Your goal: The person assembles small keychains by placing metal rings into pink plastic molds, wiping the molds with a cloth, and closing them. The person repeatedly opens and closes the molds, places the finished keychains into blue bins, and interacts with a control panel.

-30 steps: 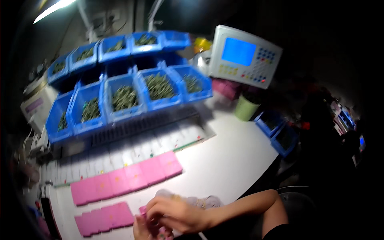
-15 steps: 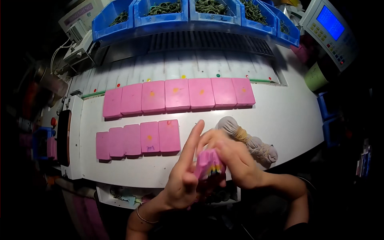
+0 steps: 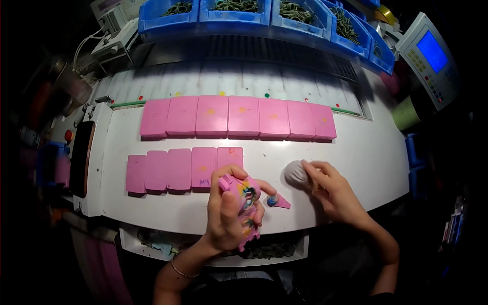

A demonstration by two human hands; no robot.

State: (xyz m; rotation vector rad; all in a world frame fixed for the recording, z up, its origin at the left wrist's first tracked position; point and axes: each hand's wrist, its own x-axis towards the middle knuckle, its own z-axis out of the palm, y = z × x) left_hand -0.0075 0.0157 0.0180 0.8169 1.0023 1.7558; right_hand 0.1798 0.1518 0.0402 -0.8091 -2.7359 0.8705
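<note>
the left hand (image 3: pixel 226 213) has its fingers closed around a pink card (image 3: pixel 243 206) with coloured print, held upright just above the surface's near edge. the right hand (image 3: pixel 328 185) rests on the surface (image 3: pixel 366 157) to the right, its fingers curled loosely over a small pale bundle (image 3: pixel 296 173); they touch it, but whether they truly grip it i cannot tell. a small pink wedge (image 3: pixel 278 202) lies between the hands.

the card could slip, since the thumb presses it near one edge, and it would then fall past the near edge into the tray below. the bundle looks soft and may roll or come loose if the fingers only brush it. the wedge sits close enough to be knocked by either hand.

the surface is white and curved. a row of pink cards (image 3: pixel 239 117) runs across its middle, and a shorter row (image 3: pixel 183 169) lies nearer, to the left. blue bins (image 3: pixel 234 12) of dark parts line the far edge, a screen unit (image 3: pixel 429 53) stands at the far right corner, and the room beyond is dark.
</note>
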